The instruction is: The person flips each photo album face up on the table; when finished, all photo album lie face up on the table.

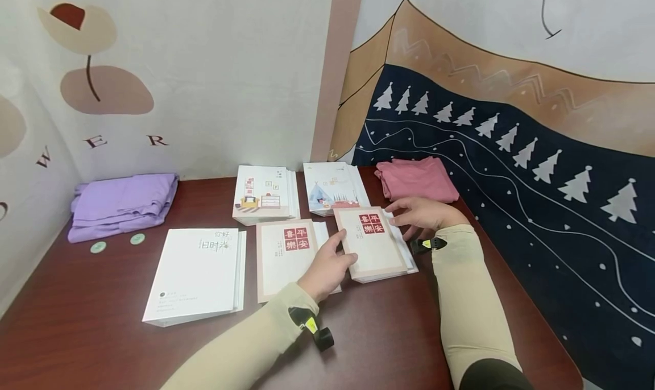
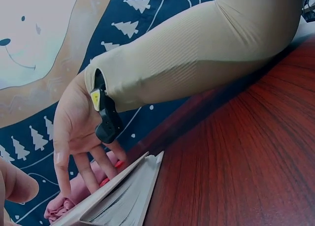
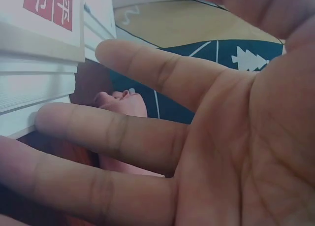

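A cream photo album (image 1: 376,253) with a red four-character square on its cover lies at the right of the front row. My left hand (image 1: 324,268) touches its left edge, thumb by the cover; the other fingertips are partly hidden. At the album's right side is my right hand (image 1: 427,215), fingers extended and spread. In the right wrist view, the right hand (image 3: 221,137) has its fingertips beside the album's page edges (image 3: 34,83); contact is hard to tell. The left wrist view shows the album's pages (image 2: 130,196) from below. A matching album (image 1: 276,270) lies beneath my left wrist's far side.
A white album (image 1: 194,276) lies front left. Two illustrated albums (image 1: 261,194) (image 1: 332,188) stand in the back row. Folded purple cloth (image 1: 123,205) and two green discs (image 1: 137,239) are at left, folded pink cloth (image 1: 417,179) at back right. Printed curtains border the table.
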The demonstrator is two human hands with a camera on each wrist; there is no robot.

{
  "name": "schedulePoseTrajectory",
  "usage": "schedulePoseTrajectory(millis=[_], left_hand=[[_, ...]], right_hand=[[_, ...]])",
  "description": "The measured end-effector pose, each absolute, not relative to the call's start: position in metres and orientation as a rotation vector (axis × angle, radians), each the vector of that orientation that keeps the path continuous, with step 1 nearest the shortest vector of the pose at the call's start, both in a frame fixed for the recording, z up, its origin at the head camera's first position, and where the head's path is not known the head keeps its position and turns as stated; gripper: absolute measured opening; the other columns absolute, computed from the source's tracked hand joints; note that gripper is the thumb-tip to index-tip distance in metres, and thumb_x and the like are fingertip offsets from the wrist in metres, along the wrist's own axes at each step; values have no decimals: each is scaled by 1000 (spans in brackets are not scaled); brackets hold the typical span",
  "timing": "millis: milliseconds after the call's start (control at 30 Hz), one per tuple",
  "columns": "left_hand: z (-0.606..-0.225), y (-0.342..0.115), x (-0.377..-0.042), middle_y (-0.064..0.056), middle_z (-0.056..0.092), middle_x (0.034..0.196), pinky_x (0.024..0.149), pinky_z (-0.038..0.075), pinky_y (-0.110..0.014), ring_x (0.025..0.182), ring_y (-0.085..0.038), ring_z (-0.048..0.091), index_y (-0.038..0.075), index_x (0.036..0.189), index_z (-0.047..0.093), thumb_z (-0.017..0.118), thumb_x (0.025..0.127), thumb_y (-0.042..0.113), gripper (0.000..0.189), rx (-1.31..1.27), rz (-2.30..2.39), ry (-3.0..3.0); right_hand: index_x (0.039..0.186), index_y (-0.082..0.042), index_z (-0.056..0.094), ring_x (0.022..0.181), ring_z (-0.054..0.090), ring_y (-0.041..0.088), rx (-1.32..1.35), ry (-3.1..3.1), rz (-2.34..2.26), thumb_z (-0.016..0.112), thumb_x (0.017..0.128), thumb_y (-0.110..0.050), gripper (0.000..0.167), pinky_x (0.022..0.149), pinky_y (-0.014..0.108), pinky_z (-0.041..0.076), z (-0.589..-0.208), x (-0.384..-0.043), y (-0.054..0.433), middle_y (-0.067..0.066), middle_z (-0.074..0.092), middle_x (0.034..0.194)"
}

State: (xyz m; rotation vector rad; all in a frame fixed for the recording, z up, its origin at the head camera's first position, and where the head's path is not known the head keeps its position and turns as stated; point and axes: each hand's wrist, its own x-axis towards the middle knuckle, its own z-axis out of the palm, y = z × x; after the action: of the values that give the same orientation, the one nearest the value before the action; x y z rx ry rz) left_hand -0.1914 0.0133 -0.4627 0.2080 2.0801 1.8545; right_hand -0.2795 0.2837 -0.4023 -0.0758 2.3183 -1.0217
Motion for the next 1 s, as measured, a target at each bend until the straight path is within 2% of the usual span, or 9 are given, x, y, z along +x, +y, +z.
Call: schedulePoseTrajectory(millis=[567, 800, 1000], left_hand=[[-467, 6, -194, -27, 22, 171, 116, 44, -52, 149, -47, 42, -2, 165, 24, 57, 102, 9, 72, 226, 1833, 2093], [-470, 6, -196, -27, 21, 171, 116, 44, -52, 149, -47, 41, -3, 165, 23, 58, 102, 9, 73, 226, 1845, 2068], [-469, -1, -194, -28, 22, 171, 120, 37, -55, 154, -46, 33, -5, 165, 21, 59, 102, 14, 76, 221, 1851, 2089]], right_hand=[[154, -10, 49, 98, 77, 34, -83, 2335, -1002, 68, 101, -34, 62, 79, 48, 60, -409, -286, 281, 21, 61, 143], [153, -10, 50, 95, 77, 34, -62, 2328, -1014, 71, 99, -34, 62, 80, 48, 60, -412, -285, 281, 19, 64, 139], [158, -9, 43, 114, 71, 37, -123, 2344, -1085, 71, 99, -28, 68, 89, 54, 61, -410, -281, 282, 21, 59, 144]])
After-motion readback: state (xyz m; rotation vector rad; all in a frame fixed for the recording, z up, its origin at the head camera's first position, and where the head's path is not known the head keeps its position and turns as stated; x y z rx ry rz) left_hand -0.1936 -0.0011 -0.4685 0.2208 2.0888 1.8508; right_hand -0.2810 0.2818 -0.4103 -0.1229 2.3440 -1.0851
